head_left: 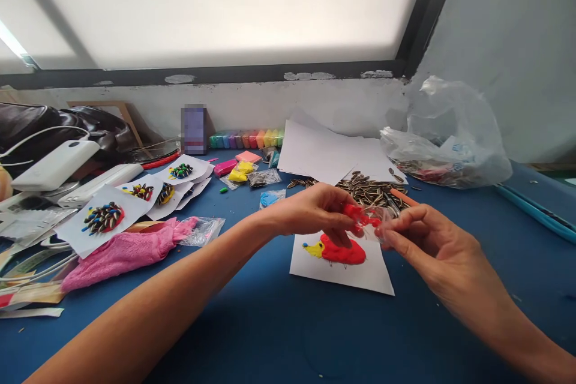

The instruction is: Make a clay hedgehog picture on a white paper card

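Observation:
Above the table my left hand (321, 210) pinches red modelling clay (355, 217), which sits in or against a small clear plastic bag (375, 219). My right hand (432, 246) grips the bag's other side between thumb and fingers. Just beneath them lies a white paper sheet (342, 279) with a flat clay hedgehog (344, 250): red body, yellow head, blue nose tip and thin drawn legs. Part of the hedgehog is hidden behind my left fingers. A pile of striped sunflower seeds (369, 191) spreads behind my hands, with an orange stick-like object (404, 197) near my right fingers.
Finished-looking seed hedgehogs on paper (76, 234) lie left, beside a pink cloth (130, 255) and white power banks (56, 165). Clay packets (243, 172) and a row of coloured clay (247, 139) stand behind. White sheets (315, 150) and a plastic bag (450, 144) are at the back.

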Demonstrator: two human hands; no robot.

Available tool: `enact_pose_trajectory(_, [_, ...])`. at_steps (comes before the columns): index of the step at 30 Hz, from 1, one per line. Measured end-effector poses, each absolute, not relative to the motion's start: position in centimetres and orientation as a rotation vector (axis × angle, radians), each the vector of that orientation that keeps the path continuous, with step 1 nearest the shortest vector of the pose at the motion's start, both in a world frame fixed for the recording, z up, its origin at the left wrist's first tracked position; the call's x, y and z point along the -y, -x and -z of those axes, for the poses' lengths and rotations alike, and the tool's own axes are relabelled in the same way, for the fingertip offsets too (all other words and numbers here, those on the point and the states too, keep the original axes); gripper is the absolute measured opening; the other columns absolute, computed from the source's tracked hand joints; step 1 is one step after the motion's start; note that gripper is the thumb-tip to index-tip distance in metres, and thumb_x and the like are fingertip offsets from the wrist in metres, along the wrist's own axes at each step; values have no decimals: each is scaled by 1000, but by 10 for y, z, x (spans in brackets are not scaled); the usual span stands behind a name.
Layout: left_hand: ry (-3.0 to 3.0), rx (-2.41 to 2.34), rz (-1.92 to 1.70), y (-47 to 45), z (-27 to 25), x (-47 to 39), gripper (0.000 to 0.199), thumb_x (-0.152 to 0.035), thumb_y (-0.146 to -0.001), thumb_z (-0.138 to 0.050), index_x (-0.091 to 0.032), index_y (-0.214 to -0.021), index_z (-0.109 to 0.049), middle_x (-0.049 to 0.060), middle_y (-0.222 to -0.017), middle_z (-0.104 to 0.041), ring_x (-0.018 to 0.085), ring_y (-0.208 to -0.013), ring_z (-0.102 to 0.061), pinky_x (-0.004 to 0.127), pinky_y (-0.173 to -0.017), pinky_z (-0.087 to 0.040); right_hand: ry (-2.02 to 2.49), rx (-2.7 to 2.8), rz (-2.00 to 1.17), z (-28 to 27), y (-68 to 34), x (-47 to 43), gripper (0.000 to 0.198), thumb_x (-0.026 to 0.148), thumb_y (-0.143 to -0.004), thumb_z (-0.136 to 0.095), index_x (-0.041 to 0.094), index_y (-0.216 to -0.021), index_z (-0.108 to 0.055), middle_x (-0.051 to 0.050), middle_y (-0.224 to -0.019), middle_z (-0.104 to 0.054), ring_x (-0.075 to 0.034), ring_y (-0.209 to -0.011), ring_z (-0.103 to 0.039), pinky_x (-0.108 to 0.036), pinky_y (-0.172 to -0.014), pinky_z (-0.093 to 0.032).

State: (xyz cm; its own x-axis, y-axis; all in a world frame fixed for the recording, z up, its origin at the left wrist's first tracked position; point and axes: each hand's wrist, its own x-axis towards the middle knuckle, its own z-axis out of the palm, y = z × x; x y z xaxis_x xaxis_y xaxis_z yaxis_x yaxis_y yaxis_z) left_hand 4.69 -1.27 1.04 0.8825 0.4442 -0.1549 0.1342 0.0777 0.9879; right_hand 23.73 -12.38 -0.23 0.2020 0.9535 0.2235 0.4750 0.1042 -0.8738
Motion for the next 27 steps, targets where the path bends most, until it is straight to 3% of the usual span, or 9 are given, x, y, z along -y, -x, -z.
enact_pose_trajectory(6, [-1486, -416, -250, -48, -6, 13, 9, -12, -90, -59, -10, -99, -61, 8, -91, -73, 12, -69, -71, 28, -72, -57, 1526, 1381, -625, 6, -240, 127, 21, 44, -74, -74, 28, -87, -77, -2, -94, -78, -23, -87, -74, -34, -80, -61])
enact_pose_trajectory(13, [-1533, -505, -313, -52, -5, 18, 30, -38, -85, -70, -10, -88, -63, 7, -75, -71, 12, -63, -69, 26, -66, -56, 1494, 1425, -667, 6, -238, 129, 28, 44, -75, -75, 34, -101, -79, 0, -110, -77, -27, -105, -71, -42, -95, -56])
enact_pose_trajectory(21, [-1642, -526, -250, -58, -6, 31, 16, -20, -89, -62, -11, -75, -60, 2, -65, -67, 9, -55, -64, 19, -54, -49, 1423, 1648, -522, 7, -236, 128, 22, 40, -81, -71, 29, -98, -79, -3, -101, -77, -21, -88, -72, -36, -80, -61])
enact_pose_trajectory(27, [-1707, -556, -315, -59, -6, 31, 13, -13, -91, -50, -12, -83, -61, 0, -62, -64, 9, -49, -61, 22, -53, -50, 1387, 1686, -351, 4, -230, 132, 21, 32, -85, -67, 30, -103, -76, -1, -101, -76, -22, -92, -71, -38, -83, -59])
